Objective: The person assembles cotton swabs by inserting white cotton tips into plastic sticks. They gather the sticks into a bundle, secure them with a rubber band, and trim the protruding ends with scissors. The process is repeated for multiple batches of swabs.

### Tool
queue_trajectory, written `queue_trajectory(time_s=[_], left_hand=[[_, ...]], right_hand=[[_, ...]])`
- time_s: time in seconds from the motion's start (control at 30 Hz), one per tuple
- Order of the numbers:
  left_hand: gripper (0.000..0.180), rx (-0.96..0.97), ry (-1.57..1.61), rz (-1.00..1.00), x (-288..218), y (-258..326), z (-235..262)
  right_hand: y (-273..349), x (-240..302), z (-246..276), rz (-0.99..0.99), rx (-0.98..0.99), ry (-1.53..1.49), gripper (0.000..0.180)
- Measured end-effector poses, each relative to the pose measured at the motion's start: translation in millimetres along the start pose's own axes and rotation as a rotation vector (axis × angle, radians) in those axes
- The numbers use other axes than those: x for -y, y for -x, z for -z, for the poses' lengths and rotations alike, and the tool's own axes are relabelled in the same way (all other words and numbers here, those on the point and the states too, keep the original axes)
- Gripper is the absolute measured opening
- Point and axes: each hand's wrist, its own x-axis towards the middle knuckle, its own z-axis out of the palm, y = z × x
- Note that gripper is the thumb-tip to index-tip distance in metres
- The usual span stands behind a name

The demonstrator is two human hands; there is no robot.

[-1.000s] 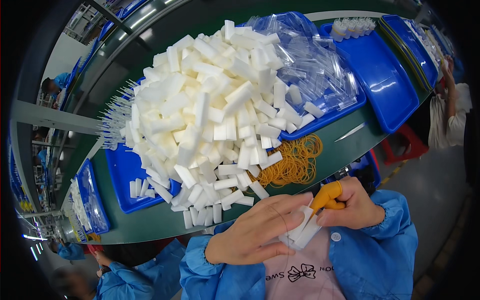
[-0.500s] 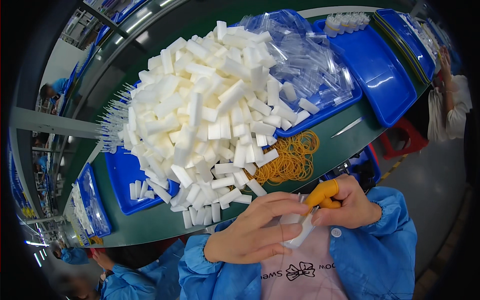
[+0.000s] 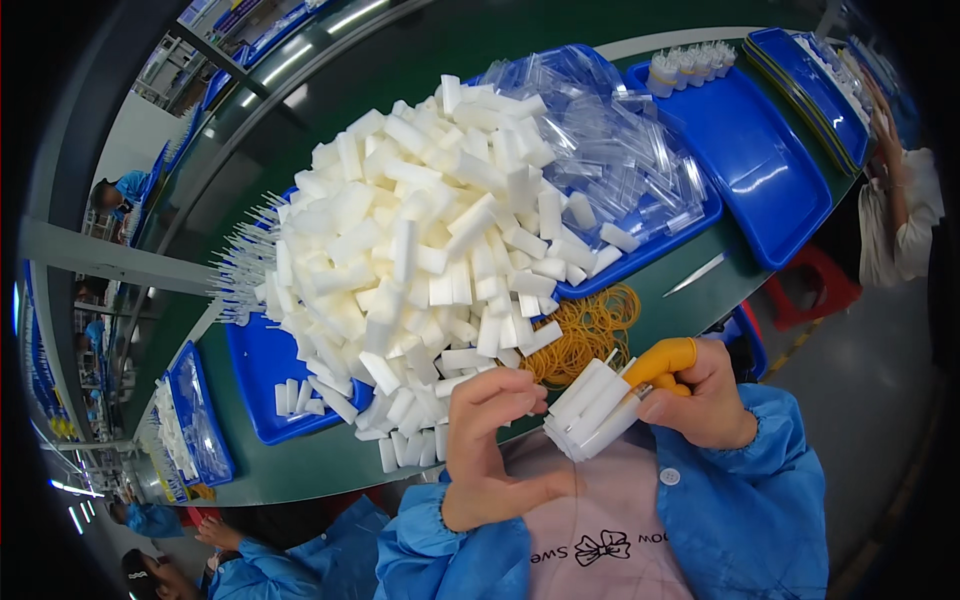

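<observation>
My right hand (image 3: 708, 405), with yellow finger cots on its fingertips, grips a bundle of white tubes (image 3: 592, 408) with thin tips showing at the upper end. Just left of the bundle, my left hand (image 3: 482, 455) is open, thumb and fingers spread apart. Behind both hands a large heap of white foam pieces (image 3: 400, 250) covers the middle of the green table (image 3: 300, 475). Orange rubber bands (image 3: 590, 335) lie in a tangled pile close behind the bundle.
Clear plastic sleeves (image 3: 620, 140) fill a blue tray at the back. To its right, another blue tray (image 3: 760, 185) carries several white bundles (image 3: 690, 65). Tweezers (image 3: 694, 274) lie near the table edge. Thin white sticks (image 3: 245, 265) bristle left of the heap. Other people sit at both sides.
My left hand has come away from the piece and opened, moving left. The bundle in my right hand now shows more fully. The view has shifted slightly.
</observation>
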Motion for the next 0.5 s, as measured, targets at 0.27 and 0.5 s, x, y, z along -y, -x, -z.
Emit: queue_trajectory(time_s=[0.27,0.5], left_hand=[[0.051,-0.024,0.241,0.252,5.2,-0.8,-3.2],[0.051,-0.005,0.28,0.277,7.0,0.3,-1.4]], right_hand=[[-6.8,1.6,-4.7,0.019,-0.084,0.061,0.024],[-6.5,7.0,-3.2,0.11,-0.035,0.238,0.024]])
